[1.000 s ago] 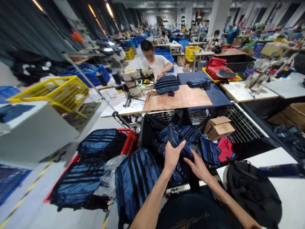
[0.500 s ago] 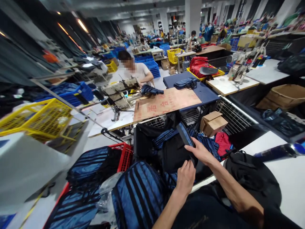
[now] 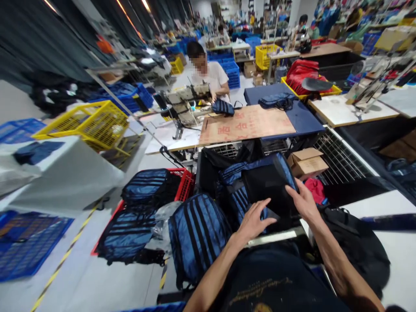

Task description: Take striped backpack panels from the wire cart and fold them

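Observation:
A black and blue fabric bag piece [image 3: 264, 184], its blue edge raised on the right side, is in front of me above a dark bin of similar blue cloth. My right hand [image 3: 304, 203] grips the piece by that edge, thumb on the near face. My left hand [image 3: 255, 220] is open just below the black panel, thumb and fingers spread, with nothing in it. Left of it stands a blue backpack with black stripes [image 3: 199, 234]. A round black bag [image 3: 357, 245] lies beside my right forearm.
More striped backpacks [image 3: 133, 229] lie in a red crate [image 3: 185, 186] at the left. A cardboard box [image 3: 307, 162] sits beyond my right hand. Across the bin, a co-worker [image 3: 211, 76] handles a small striped bag at a sewing machine [image 3: 188, 102]. A yellow crate [image 3: 100, 125] stands farther left.
My left hand has let go of the bag piece's lower edge and opened. The piece's black panel now faces me more broadly. My view has turned left and down.

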{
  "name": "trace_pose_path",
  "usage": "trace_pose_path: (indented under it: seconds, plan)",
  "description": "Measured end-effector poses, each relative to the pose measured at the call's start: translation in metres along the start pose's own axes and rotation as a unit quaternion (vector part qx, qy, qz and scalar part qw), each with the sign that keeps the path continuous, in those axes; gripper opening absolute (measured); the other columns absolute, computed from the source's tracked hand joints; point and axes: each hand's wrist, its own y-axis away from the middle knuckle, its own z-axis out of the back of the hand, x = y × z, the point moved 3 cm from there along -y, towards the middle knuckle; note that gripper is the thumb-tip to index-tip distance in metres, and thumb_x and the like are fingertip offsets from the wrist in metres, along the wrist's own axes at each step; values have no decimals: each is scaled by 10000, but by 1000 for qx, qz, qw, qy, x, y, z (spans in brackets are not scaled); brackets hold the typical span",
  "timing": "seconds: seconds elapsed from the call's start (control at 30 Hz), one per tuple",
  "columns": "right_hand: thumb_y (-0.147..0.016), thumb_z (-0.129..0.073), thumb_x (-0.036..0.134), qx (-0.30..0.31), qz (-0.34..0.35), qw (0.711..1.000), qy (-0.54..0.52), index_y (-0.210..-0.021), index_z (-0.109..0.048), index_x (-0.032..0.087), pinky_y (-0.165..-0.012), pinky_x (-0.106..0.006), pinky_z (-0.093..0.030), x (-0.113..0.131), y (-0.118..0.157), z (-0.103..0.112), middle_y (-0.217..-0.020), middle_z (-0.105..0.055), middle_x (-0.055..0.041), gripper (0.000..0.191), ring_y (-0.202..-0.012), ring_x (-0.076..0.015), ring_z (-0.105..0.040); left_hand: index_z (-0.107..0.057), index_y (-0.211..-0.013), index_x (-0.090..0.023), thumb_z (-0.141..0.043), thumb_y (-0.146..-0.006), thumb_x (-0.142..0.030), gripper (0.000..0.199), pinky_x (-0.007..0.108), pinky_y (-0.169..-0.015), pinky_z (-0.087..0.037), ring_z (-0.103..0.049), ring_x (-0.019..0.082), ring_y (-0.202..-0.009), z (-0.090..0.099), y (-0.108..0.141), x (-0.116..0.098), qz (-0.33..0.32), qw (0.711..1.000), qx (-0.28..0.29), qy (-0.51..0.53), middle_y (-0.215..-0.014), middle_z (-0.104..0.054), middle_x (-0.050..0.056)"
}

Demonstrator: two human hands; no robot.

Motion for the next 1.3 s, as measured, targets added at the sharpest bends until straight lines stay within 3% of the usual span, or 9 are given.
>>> trace_pose_path:
  seconds: [0.13, 0.3, 0.4, 0.5, 0.7, 0.9, 1.0, 1.13, 1.3]
  plan:
    - [-870, -783, 461, -7, -53, 998, -40, -1332, -749, 225, -1097, -465, -550, 11, -17, -6, -1279, -808, -65, 520, -1199, -309, -719, -589, -1542, -286, -889, -900, -394, 717, 500, -1273, -457, -582, 304, -1464, -15, -9, -16, -38, 999, 7, -13, -1549, -642, 105]
    - [-837, -845, 527, 0, -111, 986, -122, -1392, -744, 228, -1131, -482, -558, 16, -23, -28, -1306, -808, -81, 638, -1268, -320, -719, -712, -948, -227, -636, -1062, -384, 208, 374, -950, -557, -679, 237, -965, -15, -25, -34, -47, 998, -27, 14, -954, -718, 40]
    - [-929, -800, 612, 24, -67, 983, -171, -1433, -727, 266, -1245, -499, -479, 21, -16, -35, -1446, -751, -91, 616, -1423, -307, -646, -669, -861, -219, -660, -1044, -447, 292, 303, -792, -517, -619, 186, -802, 14, -38, -35, -12, 986, -115, 124, -818, -651, 1]
    - [-977, -766, 630, 93, -22, 983, -155, -1510, -669, 314, -1289, -513, -433, 18, -5, -33, -1555, -681, -92, 628, -1507, -297, -584, -707, -1012, -219, -810, -924, -541, 349, 251, -650, -482, -590, 150, -698, 53, -51, -30, 36, 930, -221, 290, -805, -650, -18]
    - [-877, -867, 514, 258, 5, 956, 138, -1641, -532, 326, -1243, -518, -466, -26, 24, -26, -1593, -648, -92, 855, -1464, -326, -615, -687, -1046, -231, -997, -680, -474, 538, 192, -606, -496, -626, 109, -692, 118, -59, -17, 48, 795, -396, 458, -849, -668, -39]
    - [-955, -666, 352, 203, 23, 922, 328, -1255, -732, 294, -861, -356, -540, -28, 31, -30, -1027, -815, -35, 312, -969, -291, -780, -690, -999, -235, -1015, -649, -420, 513, 201, -685, -532, -653, 107, -745, 164, -52, 6, 41, 747, -466, 472, -853, -675, -47]
    - [-925, -679, 370, 212, 25, 946, 246, -1062, -728, 263, -769, -301, -491, -17, 26, -40, -899, -759, 17, 180, -829, -227, -710, -688, -1010, -228, -991, -710, -534, 525, 234, -711, -566, -683, 137, -792, 147, -47, 15, 72, 782, -411, 463, -899, -711, -15]
    - [-893, -754, 469, 247, 1, 954, 172, -1057, -742, 224, -759, -293, -481, -15, 18, -52, -912, -729, 21, 295, -826, -203, -640, -736, -1053, -173, -984, -730, -596, 587, 321, -721, -626, -751, 233, -873, 73, -32, 13, 157, 882, -170, 410, -990, -782, 92]
    - [-781, -886, 429, 358, -28, 925, 124, -1214, -723, 217, -858, -321, -523, -17, 24, -51, -1059, -741, 1, 508, -918, -212, -637, -780, -1120, -143, -875, -868, -616, 545, 389, -844, -656, -779, 280, -997, 25, -8, 8, 156, 894, -76, 413, -1119, -811, 156]
